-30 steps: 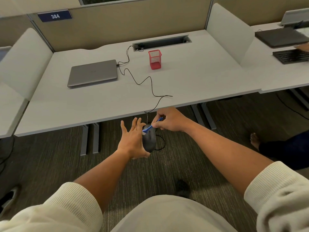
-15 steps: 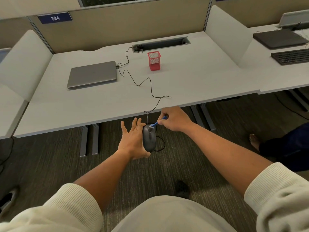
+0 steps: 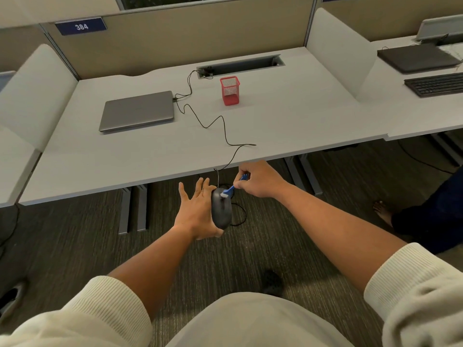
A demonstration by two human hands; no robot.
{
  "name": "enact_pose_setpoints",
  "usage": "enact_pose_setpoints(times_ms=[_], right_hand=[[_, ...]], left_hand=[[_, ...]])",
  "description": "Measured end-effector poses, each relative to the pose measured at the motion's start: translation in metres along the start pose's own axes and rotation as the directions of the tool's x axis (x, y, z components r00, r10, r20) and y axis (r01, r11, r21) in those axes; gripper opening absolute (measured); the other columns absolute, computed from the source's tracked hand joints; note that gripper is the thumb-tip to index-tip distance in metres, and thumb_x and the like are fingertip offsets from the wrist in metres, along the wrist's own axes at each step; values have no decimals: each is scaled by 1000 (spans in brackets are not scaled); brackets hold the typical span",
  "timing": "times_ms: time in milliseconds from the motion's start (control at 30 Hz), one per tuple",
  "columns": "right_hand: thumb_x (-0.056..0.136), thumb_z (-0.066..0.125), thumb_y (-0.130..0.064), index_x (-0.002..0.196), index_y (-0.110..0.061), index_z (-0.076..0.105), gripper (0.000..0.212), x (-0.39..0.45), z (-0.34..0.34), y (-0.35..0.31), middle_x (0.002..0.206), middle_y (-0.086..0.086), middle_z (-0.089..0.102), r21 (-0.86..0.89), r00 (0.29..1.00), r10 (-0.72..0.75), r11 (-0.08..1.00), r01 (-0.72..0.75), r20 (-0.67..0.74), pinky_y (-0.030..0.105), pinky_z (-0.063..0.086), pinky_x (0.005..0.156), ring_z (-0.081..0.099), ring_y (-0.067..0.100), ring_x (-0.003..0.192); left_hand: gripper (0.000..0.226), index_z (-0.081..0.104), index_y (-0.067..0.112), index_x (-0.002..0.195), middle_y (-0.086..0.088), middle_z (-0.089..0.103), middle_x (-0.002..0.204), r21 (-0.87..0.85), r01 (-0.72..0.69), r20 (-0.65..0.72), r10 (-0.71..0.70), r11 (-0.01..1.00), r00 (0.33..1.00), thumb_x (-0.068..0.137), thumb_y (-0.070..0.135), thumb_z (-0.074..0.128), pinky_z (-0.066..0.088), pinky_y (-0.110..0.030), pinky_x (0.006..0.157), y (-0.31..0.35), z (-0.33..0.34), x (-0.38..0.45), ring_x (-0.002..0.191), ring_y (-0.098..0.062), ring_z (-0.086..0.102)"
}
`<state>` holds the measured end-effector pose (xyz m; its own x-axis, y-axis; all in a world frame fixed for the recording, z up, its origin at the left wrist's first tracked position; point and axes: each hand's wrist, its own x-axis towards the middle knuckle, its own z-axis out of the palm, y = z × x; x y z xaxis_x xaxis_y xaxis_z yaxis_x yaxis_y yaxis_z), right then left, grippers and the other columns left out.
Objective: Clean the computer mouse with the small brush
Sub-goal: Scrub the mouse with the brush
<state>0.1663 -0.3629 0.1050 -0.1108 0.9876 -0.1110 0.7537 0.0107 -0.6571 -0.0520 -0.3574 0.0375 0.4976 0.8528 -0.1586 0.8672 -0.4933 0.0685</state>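
Observation:
A dark grey wired computer mouse (image 3: 221, 212) rests against the palm of my left hand (image 3: 198, 211), held in the air below the front edge of the desk, fingers stretched out behind it. My right hand (image 3: 259, 180) pinches a small blue brush (image 3: 233, 187). Its white bristles touch the front end of the mouse near the wheel. The mouse's black cable (image 3: 225, 136) runs up over the desk edge to the laptop.
On the white desk (image 3: 288, 126) lie a closed grey laptop (image 3: 137, 110) and a red mesh pen cup (image 3: 229, 90). A neighbouring desk at right holds a keyboard (image 3: 436, 83) and a dark laptop (image 3: 418, 57). Another person's bare foot (image 3: 382, 209) is on the carpet at right.
The brush tip has slid from the mouse's left front corner to the right, onto the middle near the wheel. My right hand shifted slightly right. My left hand kept the mouse still.

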Motion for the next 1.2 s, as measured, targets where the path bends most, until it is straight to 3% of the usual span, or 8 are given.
enact_pose_setpoints(times_ms=[67,233,400,533,700,833,1000,1200], right_hand=[[87,69,-23,81,-21,64,8,0,2,-2,90,-5,72,-41,998,8,999,-10,-59,34,54,73,64,12,81],[83,75,-21,84,-12,66,12,-2,-4,-5,89,-3,73,85,997,28,996,-35,76,33,54,75,67,14,81],[88,70,-23,83,-19,63,10,-2,-3,-7,91,-2,71,-20,994,46,999,-48,-96,29,50,66,64,15,81],[84,73,-21,82,-14,66,11,-5,-5,-7,88,1,73,121,996,53,991,-61,67,38,57,75,68,16,75],[89,68,-24,88,-17,64,8,-6,-5,-6,94,0,71,2,990,78,997,-79,-121,37,54,75,64,18,84],[86,72,-19,83,-16,64,10,-10,-9,-6,92,5,73,140,994,78,986,-88,77,37,56,76,67,16,76],[89,68,-22,89,-16,65,7,-6,-10,-5,95,-1,71,5,993,59,998,-59,-104,37,55,77,64,17,84],[85,74,-20,81,-16,64,11,-5,-12,-7,89,-1,72,160,999,-15,987,10,30,34,55,70,63,11,71]], left_hand=[[131,15,20,155,-9,7,167,-10,-3,-10,3,1000,1000,55,77,76,-18,-66,113,1,-1,1,153,-24,-9],[132,15,19,156,-9,5,167,8,3,-8,-2,1000,1000,54,77,76,-18,-66,113,2,-2,0,153,-23,-11],[131,14,19,155,-9,7,167,1,-5,-19,5,1000,1000,54,76,77,-17,-66,113,4,-4,1,153,-23,-10],[131,15,21,155,-8,5,167,6,0,-10,0,1000,1000,54,77,77,-15,-67,113,4,-5,1,153,-23,-10],[131,15,20,154,-9,7,167,2,-12,-23,12,1000,1000,54,76,77,-15,-66,114,6,-6,1,153,-23,-10],[130,15,20,154,-9,6,167,3,-8,-13,8,1000,1000,54,75,78,-16,-67,113,6,-7,1,153,-23,-10],[131,14,20,154,-10,7,167,6,-16,-24,16,1000,1000,54,76,77,-16,-66,113,7,-7,3,153,-24,-9],[134,11,20,156,-9,3,167,26,-6,-17,6,1000,1000,55,77,77,-21,-65,111,7,-5,7,152,-24,-12]])
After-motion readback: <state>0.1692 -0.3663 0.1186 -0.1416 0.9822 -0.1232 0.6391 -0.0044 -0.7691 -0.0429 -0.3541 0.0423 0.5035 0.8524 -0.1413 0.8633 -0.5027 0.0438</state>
